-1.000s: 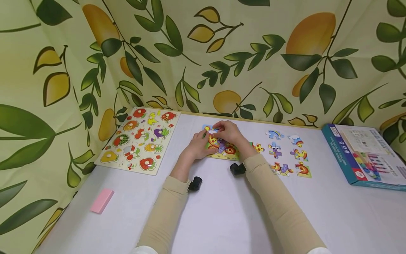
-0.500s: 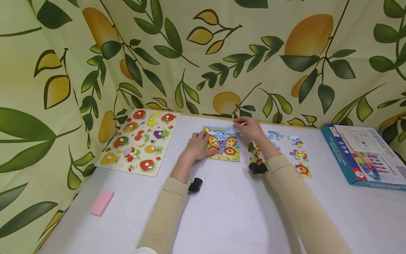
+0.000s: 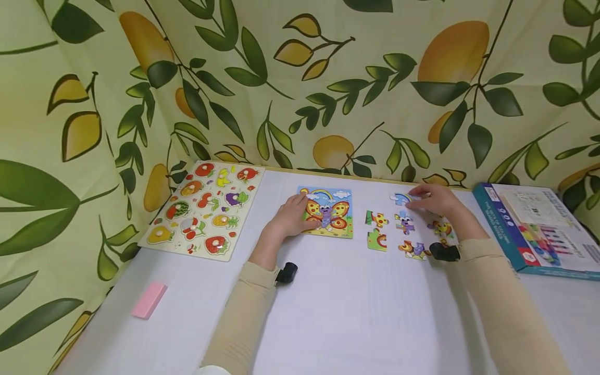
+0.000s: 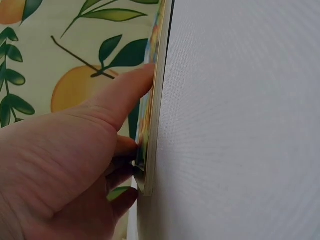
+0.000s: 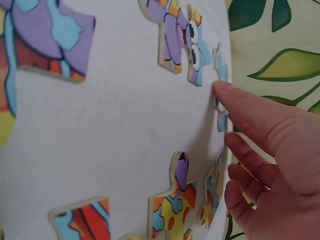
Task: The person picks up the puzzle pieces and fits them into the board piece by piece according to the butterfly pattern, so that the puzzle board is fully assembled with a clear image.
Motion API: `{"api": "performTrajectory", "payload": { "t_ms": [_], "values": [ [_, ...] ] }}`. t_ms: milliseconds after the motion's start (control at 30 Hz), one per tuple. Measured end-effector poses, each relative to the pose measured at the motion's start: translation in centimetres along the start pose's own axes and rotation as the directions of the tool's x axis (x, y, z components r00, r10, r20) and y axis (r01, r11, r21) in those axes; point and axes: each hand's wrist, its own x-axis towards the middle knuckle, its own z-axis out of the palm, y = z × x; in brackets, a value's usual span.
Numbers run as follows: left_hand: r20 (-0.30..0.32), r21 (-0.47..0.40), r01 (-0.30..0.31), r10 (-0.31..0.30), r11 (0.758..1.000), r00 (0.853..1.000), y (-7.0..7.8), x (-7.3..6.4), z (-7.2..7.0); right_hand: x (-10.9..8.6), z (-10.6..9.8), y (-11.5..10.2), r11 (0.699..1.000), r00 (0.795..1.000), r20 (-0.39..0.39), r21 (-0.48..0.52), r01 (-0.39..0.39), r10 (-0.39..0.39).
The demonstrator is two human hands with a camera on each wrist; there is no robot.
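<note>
A butterfly puzzle board [image 3: 328, 213] lies on the white table in the head view. At its left side my left hand [image 3: 292, 214] holds it, and the left wrist view shows the thumb [image 4: 132, 87] along its edge, other fingers bent round the corner. My right hand [image 3: 436, 202] reaches across to a rainbow puzzle piece [image 3: 400, 199], thumb and fingertips at its right end. The thumb overlaps that piece [image 5: 222, 112] in the right wrist view. Several more jigsaw pieces lie right of the board, among them a purple-faced one [image 3: 405, 222] and a green-edged one [image 3: 377, 239].
A fruit knob puzzle [image 3: 201, 208] lies at the back left, with a pink block [image 3: 150, 300] in front of it. At the back right is a teal-edged box [image 3: 539, 229]. A fruit-and-leaf patterned curtain [image 3: 328, 94] hangs behind and left of the table.
My right hand has moved right, from over the butterfly board to the rainbow piece, uncovering the board and the left column of pieces. The left hand stays at the board.
</note>
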Motion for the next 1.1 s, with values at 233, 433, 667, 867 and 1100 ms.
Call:
{"api": "performTrajectory", "payload": {
  "t_ms": [233,433,667,867,1100],
  "values": [
    [-0.011,0.011,0.008,-0.007,1.000,1.000,0.0,-0.1,-0.2,0.3,0.3,-0.1,1.000,1.000,-0.014,0.018,-0.011,0.011],
    [-0.004,0.014,0.006,-0.006,1.000,1.000,0.0,0.0,-0.2,0.9,1.0,-2.4,0.980,0.990,-0.137,0.190,0.063,-0.037],
    [-0.007,-0.002,0.016,-0.016,1.000,1.000,-0.1,0.2,0.1,2.6,4.2,-9.3,0.837,0.999,-0.041,0.547,0.027,-0.006],
    [-0.004,-0.004,0.025,-0.025,1.000,1.000,-0.1,0.1,-0.1,4.5,8.2,-13.5,0.797,0.998,0.035,0.601,-0.068,0.058],
    [-0.003,0.004,0.016,-0.016,1.000,1.000,0.0,0.0,-0.2,5.0,9.9,-15.0,0.852,0.998,-0.021,0.523,-0.032,0.051]
  ]
}}
